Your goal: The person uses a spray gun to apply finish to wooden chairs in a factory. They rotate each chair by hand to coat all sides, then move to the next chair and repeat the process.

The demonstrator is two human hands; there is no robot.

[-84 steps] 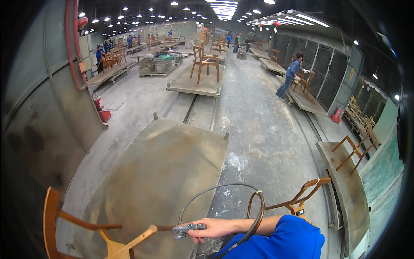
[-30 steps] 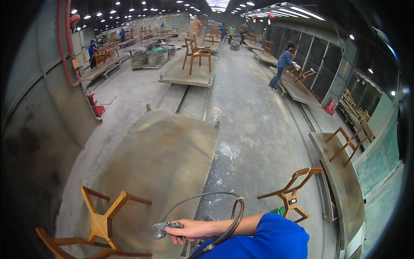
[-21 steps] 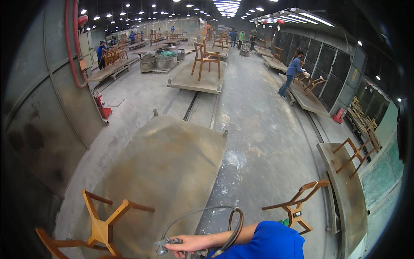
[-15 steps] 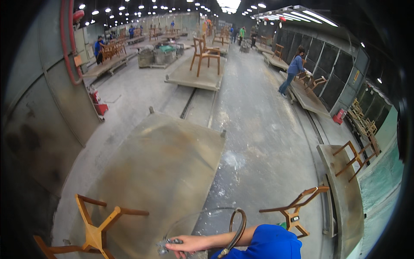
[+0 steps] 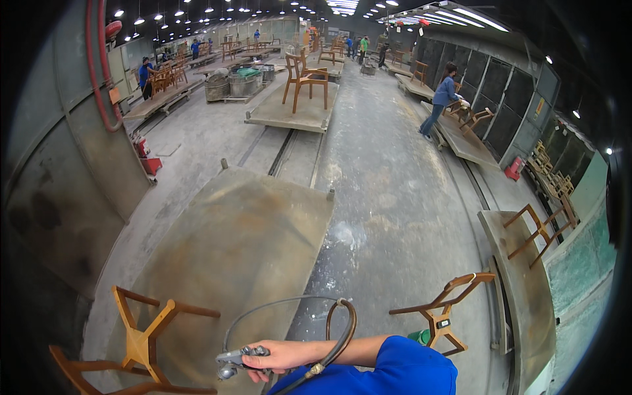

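Note:
My right hand point(image 5: 268, 357) is wrapped round a grey metal spray gun point(image 5: 232, 361), its arm in a blue sleeve reaching in from the lower right. A dark hose point(image 5: 349, 322) loops over the forearm, and a thinner grey line point(image 5: 263, 304) arcs to the gun. Left of the gun, a wooden chair point(image 5: 139, 345) lies tipped on a large stained platform point(image 5: 217, 237), its legs splayed; the lower edge cuts it off. To the right of my arm is another wooden chair point(image 5: 442, 316), tilted, with a small dark label on its underside. My left hand is out of view.
A green object point(image 5: 419, 337) is beside the right chair. Another platform point(image 5: 526, 283) carries a chair frame point(image 5: 541, 232) at far right. Ahead, a chair point(image 5: 304, 79) stands on a platform. A person point(image 5: 442, 99) works at the right. Floor rails point(image 5: 283, 155) run between platforms.
My right hand and the spray gun have moved left and slightly up; more of the gun shows. The hose loop has shifted left. The whole view has shifted slightly.

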